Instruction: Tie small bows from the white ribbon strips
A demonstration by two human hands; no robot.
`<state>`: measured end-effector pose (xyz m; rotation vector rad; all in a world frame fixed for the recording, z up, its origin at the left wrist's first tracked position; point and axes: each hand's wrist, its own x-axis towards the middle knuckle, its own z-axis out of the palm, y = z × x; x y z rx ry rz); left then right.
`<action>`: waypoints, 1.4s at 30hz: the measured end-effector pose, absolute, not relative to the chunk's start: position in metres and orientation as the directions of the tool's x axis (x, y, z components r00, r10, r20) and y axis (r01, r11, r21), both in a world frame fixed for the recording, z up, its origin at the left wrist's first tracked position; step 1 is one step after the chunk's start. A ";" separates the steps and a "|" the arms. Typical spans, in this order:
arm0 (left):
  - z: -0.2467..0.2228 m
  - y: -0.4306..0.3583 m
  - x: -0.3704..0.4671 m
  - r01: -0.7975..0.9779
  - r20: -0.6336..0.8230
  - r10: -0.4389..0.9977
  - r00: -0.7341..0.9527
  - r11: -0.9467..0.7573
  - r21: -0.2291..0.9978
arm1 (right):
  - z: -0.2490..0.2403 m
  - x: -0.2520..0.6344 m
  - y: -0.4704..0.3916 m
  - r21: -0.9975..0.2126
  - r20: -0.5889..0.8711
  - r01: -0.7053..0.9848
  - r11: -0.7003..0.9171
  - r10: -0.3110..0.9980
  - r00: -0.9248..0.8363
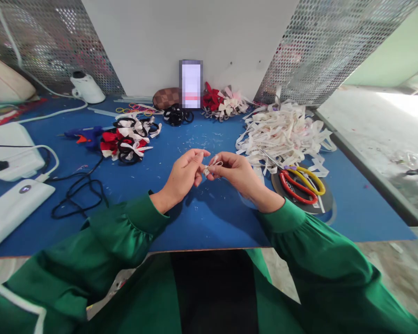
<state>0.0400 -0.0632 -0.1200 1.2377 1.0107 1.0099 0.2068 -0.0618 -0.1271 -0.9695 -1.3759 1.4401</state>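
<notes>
Over the middle of the blue table, my two hands meet around a small pale ribbon (206, 171) with a thin loop standing up from it. My right hand (238, 174) pinches it between thumb and fingers. From the other side, my left hand (184, 172) is closed, its fingertips against the same piece. Part of the ribbon is hidden behind the fingers. Right of my right hand lies a heap of white ribbons (285, 132), with scissors (301, 183) with red and yellow handles on a dark round disc (322, 202).
Finished-looking red, white and black bows (125, 141) lie left beside a blue glue gun (87, 135). More bows (226, 102), black hair ties (177, 115), a phone (191, 86) and a checked pouch (165, 98) stand at the back. White power banks (19, 208) and cables occupy the left edge.
</notes>
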 end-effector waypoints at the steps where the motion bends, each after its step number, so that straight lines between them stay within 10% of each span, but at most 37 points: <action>1: -0.120 -0.064 0.039 -0.025 -0.032 0.965 0.260 0.040 0.999 | -0.127 0.207 -0.062 -0.997 0.046 -0.076 0.024 0.948 -0.314; 25: -0.124 -0.071 0.035 0.214 0.016 0.940 0.342 -0.094 0.972 | -0.135 0.212 -0.061 -0.789 0.226 0.483 0.380 0.910 -0.348; 42: -0.125 -0.062 0.037 0.210 0.023 0.983 0.184 -0.062 0.976 | -0.134 0.209 -0.058 -0.999 0.011 0.040 0.020 0.977 -0.213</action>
